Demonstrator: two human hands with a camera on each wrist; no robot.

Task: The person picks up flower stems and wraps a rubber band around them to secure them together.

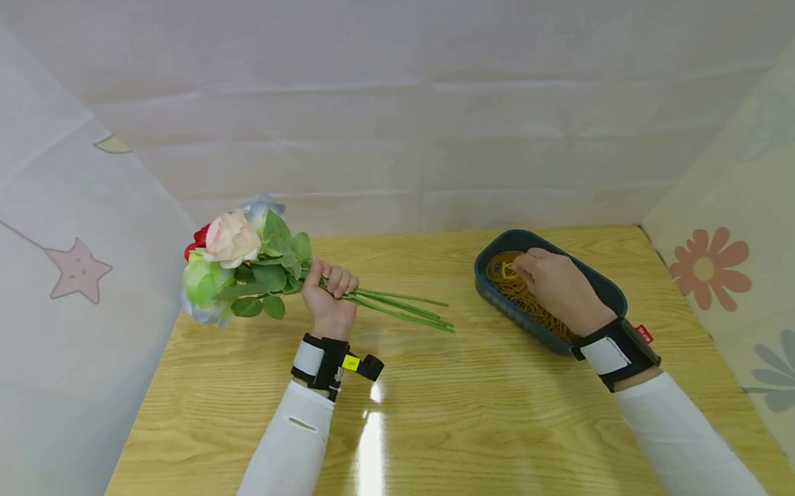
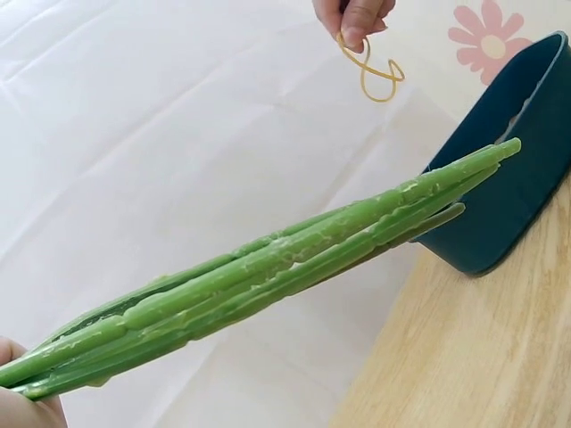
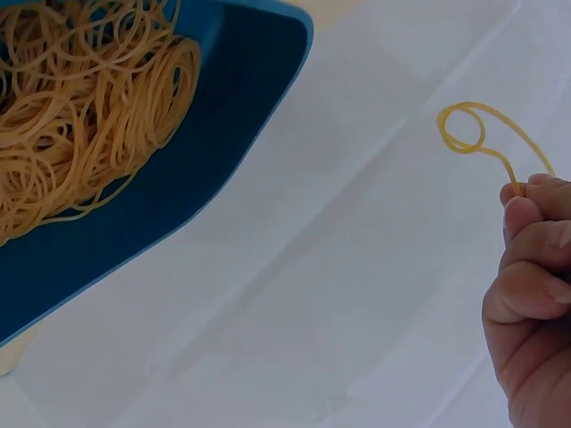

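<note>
My left hand (image 1: 330,295) grips a bunch of artificial flowers by the stems (image 1: 400,307), its fingers wrapped round them. The flower heads (image 1: 232,240), in pink, red, pale green and pale blue, lie to the left of that hand, and the cut stem ends (image 2: 508,150) point right. Between thumb and fingertips my right hand (image 1: 559,285) pinches a yellow rubber band (image 3: 464,129), which dangles in a twisted loop. In the head view this hand overlaps a dark blue oblong basket (image 1: 609,290); the wrist views show the band held above its rim. Many rubber bands (image 3: 98,116) fill the basket.
A wooden table (image 1: 445,423) lies under both hands, with the basket on its right half. White cloth (image 1: 419,143) hangs behind, and printed sheets with a star (image 1: 79,271) and flowers (image 1: 708,270) stand at the sides. A small red tag (image 1: 644,333) shows near the basket.
</note>
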